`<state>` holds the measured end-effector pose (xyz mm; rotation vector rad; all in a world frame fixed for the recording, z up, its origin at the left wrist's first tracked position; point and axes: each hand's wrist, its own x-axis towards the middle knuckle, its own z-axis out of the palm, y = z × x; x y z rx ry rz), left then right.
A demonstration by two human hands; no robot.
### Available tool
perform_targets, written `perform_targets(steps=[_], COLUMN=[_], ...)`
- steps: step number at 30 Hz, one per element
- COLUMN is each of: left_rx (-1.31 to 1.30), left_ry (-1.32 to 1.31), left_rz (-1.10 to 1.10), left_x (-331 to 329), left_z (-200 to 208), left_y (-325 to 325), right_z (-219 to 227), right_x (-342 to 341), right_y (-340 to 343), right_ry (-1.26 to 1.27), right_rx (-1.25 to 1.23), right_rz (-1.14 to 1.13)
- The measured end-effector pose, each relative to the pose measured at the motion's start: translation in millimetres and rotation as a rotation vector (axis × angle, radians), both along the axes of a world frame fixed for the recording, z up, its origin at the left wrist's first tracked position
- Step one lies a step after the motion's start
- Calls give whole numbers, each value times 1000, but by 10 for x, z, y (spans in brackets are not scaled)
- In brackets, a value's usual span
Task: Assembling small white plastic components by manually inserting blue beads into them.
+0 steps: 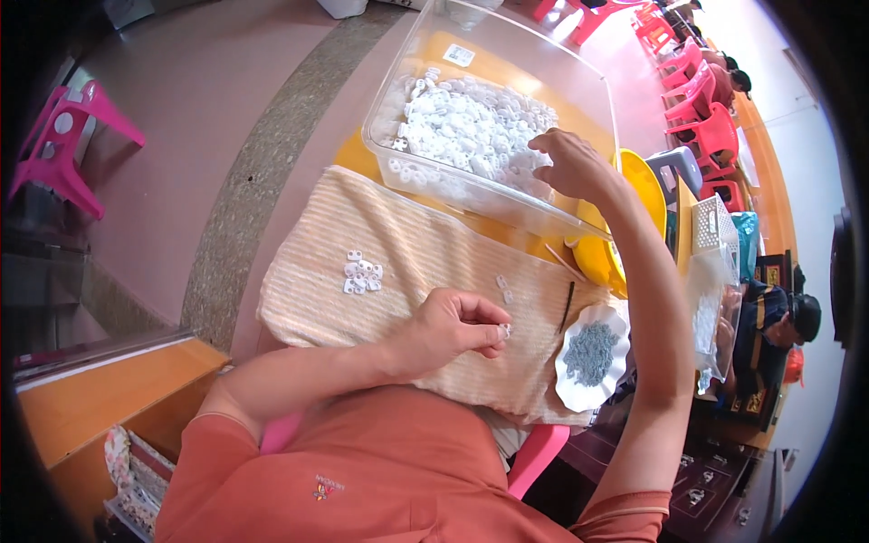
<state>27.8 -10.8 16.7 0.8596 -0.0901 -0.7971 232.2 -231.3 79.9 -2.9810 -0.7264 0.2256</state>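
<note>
Over ribbed beige cloth [398, 231], L hand [453, 324] pinching wht. pc. [507, 332], R hand [572, 165] half-spread at clr. bin [543, 210], pink chairs [715, 138] beyond

A rust-red shirt [407, 475] is worn, its short sleeves [625, 518] visibly hemmed; its front is marked by a small emblem [321, 490] with lettering, and the forearms [656, 317] are left bare.

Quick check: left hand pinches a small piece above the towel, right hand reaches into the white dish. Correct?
Not quite: in the head view, the right hand is at the clear bin of white pieces, not in the white dish. The left hand does pinch a small piece above the towel.
</note>
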Motion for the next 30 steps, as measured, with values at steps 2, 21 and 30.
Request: perform_targets(steps=[2,21,30], left_rx=[-7,4,43], left_ry=[10,32,0], left_rz=[3,-6,-13], left_x=[6,9,-15], left_z=[-13,-20,-45], left_y=[0,-18,-31], right_z=[-75,75,534], right_x=[79,15,-543], right_y=[33,30,141], right_ry=[12,54,132], right_rx=[-19,137,659], right_rz=[85,4,-298])
